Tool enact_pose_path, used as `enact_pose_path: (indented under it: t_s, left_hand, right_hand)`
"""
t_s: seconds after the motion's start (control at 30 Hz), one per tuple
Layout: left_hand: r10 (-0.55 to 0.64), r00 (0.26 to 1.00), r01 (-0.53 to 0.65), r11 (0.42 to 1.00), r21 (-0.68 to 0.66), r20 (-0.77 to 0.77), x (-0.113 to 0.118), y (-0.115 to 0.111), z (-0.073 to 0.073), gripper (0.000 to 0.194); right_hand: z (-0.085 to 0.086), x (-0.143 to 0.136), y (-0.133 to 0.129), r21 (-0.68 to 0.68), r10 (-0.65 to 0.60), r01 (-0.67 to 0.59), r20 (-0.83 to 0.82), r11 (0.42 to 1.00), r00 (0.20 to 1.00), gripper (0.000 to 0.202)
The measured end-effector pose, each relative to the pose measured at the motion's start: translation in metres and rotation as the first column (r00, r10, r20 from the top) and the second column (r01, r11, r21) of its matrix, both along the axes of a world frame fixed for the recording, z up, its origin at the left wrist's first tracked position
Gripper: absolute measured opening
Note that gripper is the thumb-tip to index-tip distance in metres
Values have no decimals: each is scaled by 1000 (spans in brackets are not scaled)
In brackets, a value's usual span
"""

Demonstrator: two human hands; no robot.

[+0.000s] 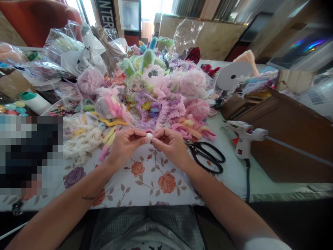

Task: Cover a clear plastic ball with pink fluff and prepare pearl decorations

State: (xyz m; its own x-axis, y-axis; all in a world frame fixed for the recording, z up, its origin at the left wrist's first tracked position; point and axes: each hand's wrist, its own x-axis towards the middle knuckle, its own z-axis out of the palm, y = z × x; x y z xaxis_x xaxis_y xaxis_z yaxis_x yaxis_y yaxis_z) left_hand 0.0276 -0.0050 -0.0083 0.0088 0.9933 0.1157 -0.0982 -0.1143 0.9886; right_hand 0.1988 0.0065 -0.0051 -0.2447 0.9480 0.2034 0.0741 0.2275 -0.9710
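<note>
Between my hands is a small white piece [149,136], too small to make out well. My left hand [130,140] pinches it from the left with thumb and forefinger. The fingertips of my right hand [168,140] are pressed together at its right side, touching it or something thin attached to it. Black-handled scissors [208,156] lie just right of my right hand. Behind the hands, a doll [136,86] with green bunny ears sits among purple and pink ruffled trim [161,104].
A white glue gun [243,137] stands at the right beside a cardboard box [291,139]. Pink yarn balls [197,109], cream fluffy yarn [83,137], a white spool [229,74] and plastic bags [62,41] crowd the back of the flowered tablecloth [148,187].
</note>
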Motion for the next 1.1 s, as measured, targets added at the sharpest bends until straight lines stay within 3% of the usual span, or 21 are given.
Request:
enact_pose_path:
  t_s: [0.53, 1.1]
  left_hand:
    - [94, 982, -68, 985, 157, -163, 3, -4, -4, 17]
    - [131, 983, -118, 988, 103, -130, 2, -2, -1, 17]
  right_hand:
    - [-2, -3, -1, 30, -57, 56, 57, 998, 997, 11]
    - [-1, -4, -2, 34, -55, 54, 24, 998, 998, 9]
